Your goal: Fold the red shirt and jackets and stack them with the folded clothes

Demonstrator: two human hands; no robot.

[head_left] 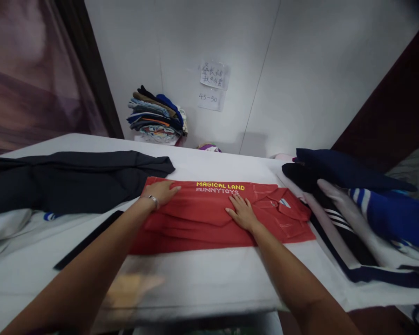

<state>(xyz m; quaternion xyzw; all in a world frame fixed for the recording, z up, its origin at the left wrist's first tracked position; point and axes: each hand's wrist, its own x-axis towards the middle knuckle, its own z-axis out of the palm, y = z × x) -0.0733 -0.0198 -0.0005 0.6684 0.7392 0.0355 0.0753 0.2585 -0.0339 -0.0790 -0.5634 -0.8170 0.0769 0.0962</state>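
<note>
A red collared shirt [195, 218] lies folded lengthwise on the white table, its collar and neck label toward the right. Yellow and white lettering runs along its far edge. My left hand [162, 193], with a bracelet at the wrist, rests on the shirt's far left part, fingers stretched out. Flat on the middle of the cloth, just below the lettering, is my right hand [242, 211] with its fingers spread. Neither hand grips anything. Soft creases cross the fabric between the hands.
Dark garments [73, 179] lie on the left, above a dark flat strip [87, 239]. Blue, black and white clothes [338, 218] are heaped at the right. Behind the white table [195, 274], folded clothes [157, 114] are stacked by the wall, below handwritten paper signs [212, 86].
</note>
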